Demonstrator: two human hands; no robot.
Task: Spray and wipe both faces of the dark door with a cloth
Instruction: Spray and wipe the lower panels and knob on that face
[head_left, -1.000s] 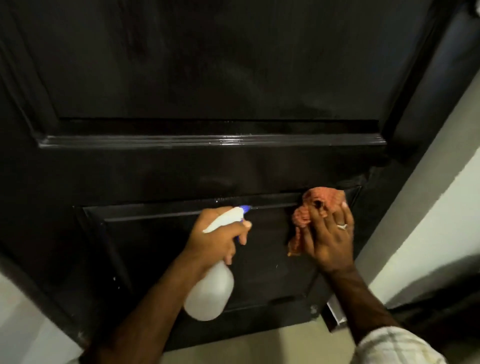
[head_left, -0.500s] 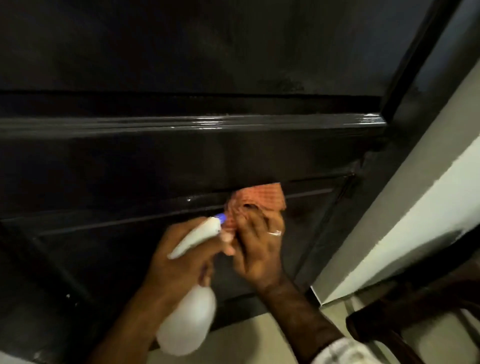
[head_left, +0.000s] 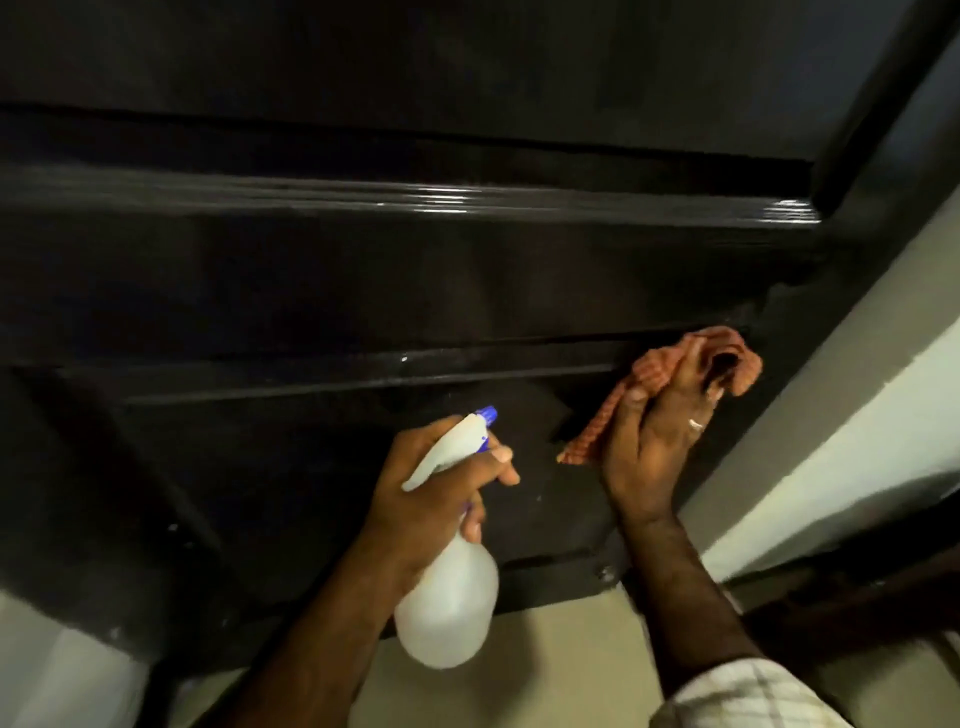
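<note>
Here the spray bottle (head_left: 445, 608) sits gripped in the left hand (head_left: 423, 499), its long axis running from the rounded white body low by the wrist up to the blue nozzle (head_left: 487, 414), which points up and slightly right at the lower recessed panel of the dark door (head_left: 363, 291). Just right of it, apart from it, the right hand (head_left: 655, 447) clutches the bunched orange cloth (head_left: 670, 375) against the panel's upper right corner, a tail of cloth hanging down beside the thumb. Beyond the right hand stands a pale wall (head_left: 857, 415), and beneath both forearms lies the beige floor (head_left: 561, 675).
</note>
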